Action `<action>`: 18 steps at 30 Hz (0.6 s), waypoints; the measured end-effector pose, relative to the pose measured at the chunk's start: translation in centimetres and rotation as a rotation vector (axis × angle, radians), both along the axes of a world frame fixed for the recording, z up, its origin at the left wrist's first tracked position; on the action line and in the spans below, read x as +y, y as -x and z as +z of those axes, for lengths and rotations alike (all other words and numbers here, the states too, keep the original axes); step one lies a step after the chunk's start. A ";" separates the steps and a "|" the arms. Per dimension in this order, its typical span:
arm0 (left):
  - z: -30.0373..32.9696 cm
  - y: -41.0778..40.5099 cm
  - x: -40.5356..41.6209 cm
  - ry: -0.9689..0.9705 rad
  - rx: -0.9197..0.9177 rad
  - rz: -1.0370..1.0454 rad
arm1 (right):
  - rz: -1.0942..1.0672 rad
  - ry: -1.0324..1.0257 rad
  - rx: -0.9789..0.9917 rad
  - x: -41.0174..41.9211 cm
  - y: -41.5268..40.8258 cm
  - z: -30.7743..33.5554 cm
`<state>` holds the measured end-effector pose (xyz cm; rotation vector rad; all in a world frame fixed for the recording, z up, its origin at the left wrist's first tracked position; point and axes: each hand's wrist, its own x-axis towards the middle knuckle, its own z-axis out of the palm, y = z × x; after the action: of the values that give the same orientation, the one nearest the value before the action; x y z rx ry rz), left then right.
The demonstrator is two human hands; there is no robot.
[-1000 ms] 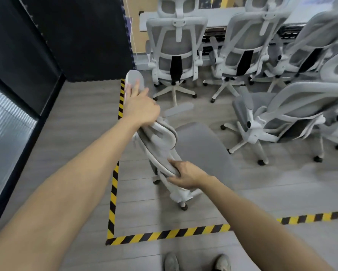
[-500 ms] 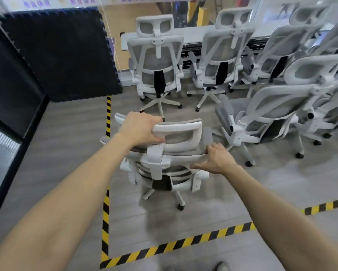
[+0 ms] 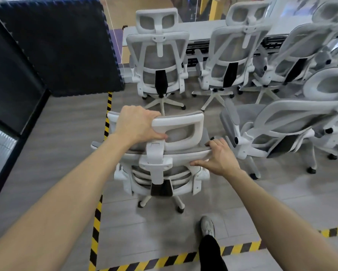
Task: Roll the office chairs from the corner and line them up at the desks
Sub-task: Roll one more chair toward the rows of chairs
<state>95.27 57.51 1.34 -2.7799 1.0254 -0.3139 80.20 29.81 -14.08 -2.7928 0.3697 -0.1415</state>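
Note:
A white office chair (image 3: 160, 173) with grey mesh stands right in front of me, its back toward me. My left hand (image 3: 138, 124) grips the left end of its headrest (image 3: 181, 127). My right hand (image 3: 218, 156) holds the right top edge of the backrest. Beyond it, two matching chairs (image 3: 159, 61) (image 3: 232, 59) stand side by side, backs to me, at a white desk (image 3: 203, 30). More chairs crowd the right side, one (image 3: 281, 130) turned sideways close to my right hand.
Yellow-black floor tape (image 3: 97, 212) runs up the left and along the bottom of the grey floor. A dark padded panel (image 3: 62, 44) and a black-framed wall stand at the left. My right foot (image 3: 208, 225) is on the floor behind the chair.
The chair has turned so its back faces me, and I have stepped closer. My left hand stays on the headrest; my right hand moved from the seat edge to the backrest top.

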 end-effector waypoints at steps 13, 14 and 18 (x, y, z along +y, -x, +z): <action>-2.0 -7.3 -11.4 0.192 0.003 0.211 | 0.191 0.077 0.074 -13.2 -14.4 -0.1; -1.9 -7.7 -12.3 0.208 0.008 0.226 | 0.193 0.088 0.077 -13.8 -15.2 0.0; -1.7 -9.3 -15.1 0.231 0.005 0.249 | 0.178 0.074 0.115 -16.0 -17.0 0.4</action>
<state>104.59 42.44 -0.38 -3.0723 0.6692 -0.4150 97.22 13.85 -13.69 -2.8977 0.1429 0.0470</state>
